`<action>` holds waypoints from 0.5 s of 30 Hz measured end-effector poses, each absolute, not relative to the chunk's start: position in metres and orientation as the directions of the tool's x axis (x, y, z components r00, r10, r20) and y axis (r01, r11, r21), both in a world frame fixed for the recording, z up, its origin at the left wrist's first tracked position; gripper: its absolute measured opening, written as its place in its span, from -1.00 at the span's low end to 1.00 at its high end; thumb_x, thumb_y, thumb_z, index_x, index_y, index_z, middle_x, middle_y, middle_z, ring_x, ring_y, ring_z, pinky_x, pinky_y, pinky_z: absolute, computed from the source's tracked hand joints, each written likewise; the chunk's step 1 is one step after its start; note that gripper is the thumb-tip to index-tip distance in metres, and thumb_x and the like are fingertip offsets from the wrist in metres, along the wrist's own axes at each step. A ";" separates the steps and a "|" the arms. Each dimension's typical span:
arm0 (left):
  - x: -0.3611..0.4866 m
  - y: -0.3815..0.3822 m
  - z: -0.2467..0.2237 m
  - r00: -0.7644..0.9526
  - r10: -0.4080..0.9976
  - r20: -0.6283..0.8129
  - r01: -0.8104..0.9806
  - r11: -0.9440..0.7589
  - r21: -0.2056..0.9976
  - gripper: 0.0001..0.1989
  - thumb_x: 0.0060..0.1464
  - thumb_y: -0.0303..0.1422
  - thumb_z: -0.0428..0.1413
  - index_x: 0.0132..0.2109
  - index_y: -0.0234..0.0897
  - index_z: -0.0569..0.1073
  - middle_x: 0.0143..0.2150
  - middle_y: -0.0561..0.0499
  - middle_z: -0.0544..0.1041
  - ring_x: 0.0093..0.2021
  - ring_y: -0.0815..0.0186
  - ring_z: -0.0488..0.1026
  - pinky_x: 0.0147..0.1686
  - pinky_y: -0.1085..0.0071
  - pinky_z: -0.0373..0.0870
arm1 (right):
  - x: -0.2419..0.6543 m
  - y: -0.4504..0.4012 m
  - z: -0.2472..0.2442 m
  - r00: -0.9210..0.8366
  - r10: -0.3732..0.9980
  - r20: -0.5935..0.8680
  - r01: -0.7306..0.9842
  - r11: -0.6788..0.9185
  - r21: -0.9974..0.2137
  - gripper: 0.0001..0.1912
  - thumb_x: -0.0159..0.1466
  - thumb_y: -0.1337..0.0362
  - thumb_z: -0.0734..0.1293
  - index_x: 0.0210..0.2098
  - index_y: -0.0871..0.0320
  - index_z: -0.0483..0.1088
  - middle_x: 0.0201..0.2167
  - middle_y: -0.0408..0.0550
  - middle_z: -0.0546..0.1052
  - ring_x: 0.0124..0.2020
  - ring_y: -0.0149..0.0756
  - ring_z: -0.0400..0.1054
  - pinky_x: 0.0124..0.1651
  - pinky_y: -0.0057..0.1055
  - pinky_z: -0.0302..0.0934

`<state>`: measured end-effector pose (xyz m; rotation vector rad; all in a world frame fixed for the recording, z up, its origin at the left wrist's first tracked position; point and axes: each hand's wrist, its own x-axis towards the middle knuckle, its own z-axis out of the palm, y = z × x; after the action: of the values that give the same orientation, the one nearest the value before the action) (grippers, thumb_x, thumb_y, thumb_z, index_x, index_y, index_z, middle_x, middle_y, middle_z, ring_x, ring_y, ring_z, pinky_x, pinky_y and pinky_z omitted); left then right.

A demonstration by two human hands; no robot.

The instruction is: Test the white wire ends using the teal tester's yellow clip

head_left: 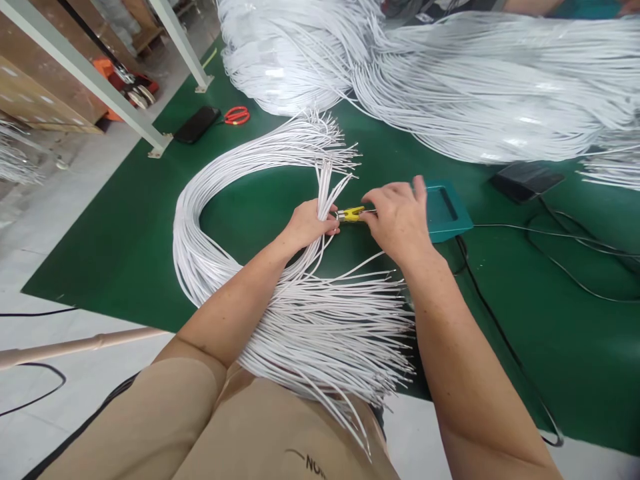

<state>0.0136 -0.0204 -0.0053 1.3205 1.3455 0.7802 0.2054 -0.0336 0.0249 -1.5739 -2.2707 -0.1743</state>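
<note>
My left hand (314, 221) is closed around a small bunch of white cables (325, 187), whose ends stick up past the fingers. At its fingertips is the metal tip of a small yellow clip (353, 214). My right hand (400, 220) pinches the other end of that clip between thumb and fingers, one finger raised. A large curved bundle of white cables (187, 220) loops around on the left. One set of its ends fans out under my forearms, the other lies beyond my left hand.
A teal box (463, 212) with a recessed top lies right of my right hand. Nearby are a black pedal-like block (527, 181) and dark cords (493, 313). Behind lie big heaps of white cable (480, 87), red-handled scissors (237, 115) and a black phone-like object (197, 125) on the green tabletop (100, 247).
</note>
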 end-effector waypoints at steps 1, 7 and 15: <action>0.013 -0.020 -0.004 0.161 0.959 -0.235 0.287 0.183 0.940 -0.66 -0.16 -0.48 0.23 -0.14 -0.31 0.44 -0.44 0.02 0.58 -0.39 0.22 0.60 -0.23 0.30 0.50 | 0.209 -0.036 0.025 -0.242 0.884 0.401 0.946 0.306 -0.105 -0.73 0.30 0.31 0.21 -0.07 0.18 0.45 -0.06 0.14 0.52 0.10 0.03 0.22 0.29 0.24 -0.24; 0.008 -0.021 0.000 0.197 0.952 -0.232 0.305 0.165 0.938 -0.65 -0.13 -0.45 0.23 -0.12 -0.35 0.44 -0.43 -0.03 0.58 -0.36 0.21 0.59 -0.20 0.27 0.48 | 0.225 -0.041 0.017 -0.033 0.896 0.442 0.987 0.098 -0.125 -0.55 0.38 0.19 0.12 0.20 0.22 0.26 0.24 0.27 0.29 0.31 0.13 0.04 0.27 0.32 -0.26; 0.006 -0.028 0.014 0.245 0.957 -0.156 0.052 0.147 0.988 -0.61 -0.18 -0.42 0.30 -0.13 -0.34 0.43 -0.24 -0.02 0.54 -0.39 0.40 0.49 -0.42 0.49 0.36 | 0.216 -0.056 0.029 -0.227 0.844 0.486 0.825 0.432 -0.365 -0.70 0.36 0.20 0.18 -0.03 0.15 0.44 0.06 0.12 0.48 0.09 -0.10 0.29 0.18 -0.10 0.11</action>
<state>0.0056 -0.0280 0.0139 1.2286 1.1156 0.8978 0.2161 -0.0556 0.0290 -1.3999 -2.0583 0.0395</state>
